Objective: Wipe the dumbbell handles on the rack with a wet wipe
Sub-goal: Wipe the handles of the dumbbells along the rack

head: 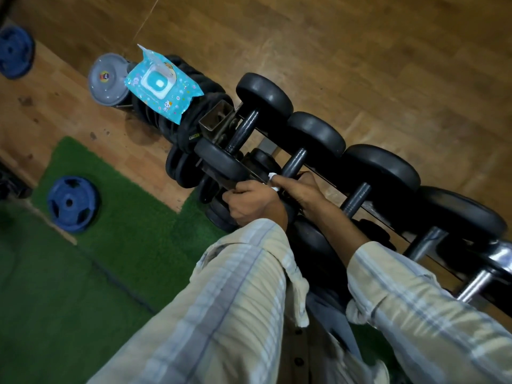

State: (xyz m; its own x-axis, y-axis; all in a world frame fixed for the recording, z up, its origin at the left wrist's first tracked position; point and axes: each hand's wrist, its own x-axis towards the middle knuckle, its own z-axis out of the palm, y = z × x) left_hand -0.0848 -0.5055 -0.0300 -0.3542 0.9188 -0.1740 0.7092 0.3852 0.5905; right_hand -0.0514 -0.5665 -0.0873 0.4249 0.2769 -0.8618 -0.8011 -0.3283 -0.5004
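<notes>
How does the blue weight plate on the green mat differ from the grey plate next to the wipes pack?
The blue weight plate lies flat on the green mat; the grey plate stands tilted on the wooden floor, beside the wipes pack. The blue weight plate has grip holes around its hub; the grey plate looks solid, with a small sticker at its centre. Both are round, and neither is touched by the hands.
</notes>
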